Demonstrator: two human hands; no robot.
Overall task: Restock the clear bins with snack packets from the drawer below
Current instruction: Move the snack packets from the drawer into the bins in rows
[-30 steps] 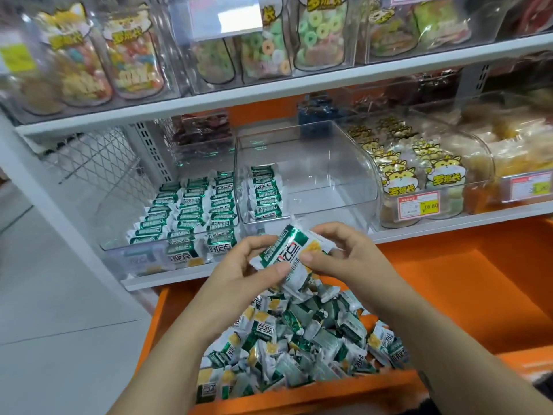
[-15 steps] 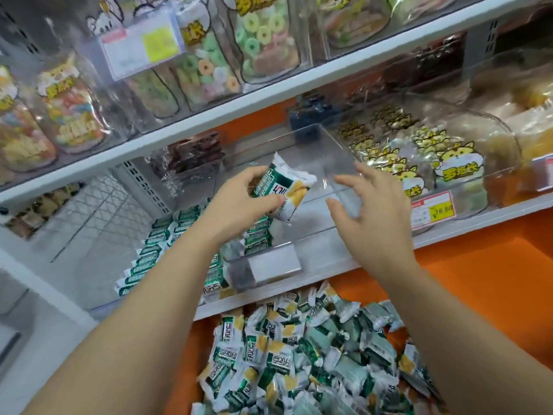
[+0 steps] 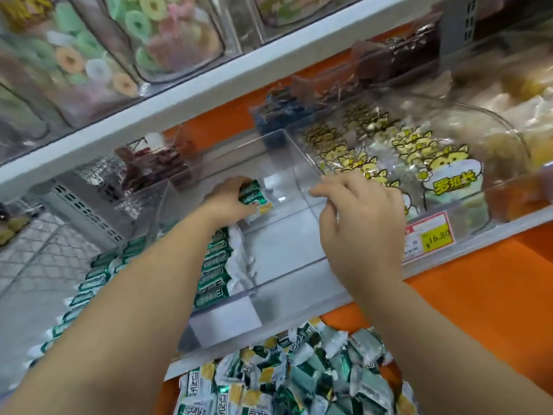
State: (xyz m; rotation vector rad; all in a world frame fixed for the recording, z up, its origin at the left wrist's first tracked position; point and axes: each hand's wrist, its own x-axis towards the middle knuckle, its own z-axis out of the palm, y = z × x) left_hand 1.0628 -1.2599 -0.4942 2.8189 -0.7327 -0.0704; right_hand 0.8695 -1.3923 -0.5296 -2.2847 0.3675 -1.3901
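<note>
The green snack packet (image 3: 254, 199) is pinched in the curled fingers of my left hand (image 3: 228, 202), low inside the clear bin (image 3: 302, 172) at the far end of its row of packets (image 3: 214, 265), while my right hand (image 3: 359, 226) hovers loose-fingered and empty over the bin, above the orange drawer (image 3: 478, 301).

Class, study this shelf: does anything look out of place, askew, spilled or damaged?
Nothing looks damaged or spilled. Only the loose packets in the orange drawer lie in a jumbled heap, unlike the neat row standing in the clear bin.
</note>
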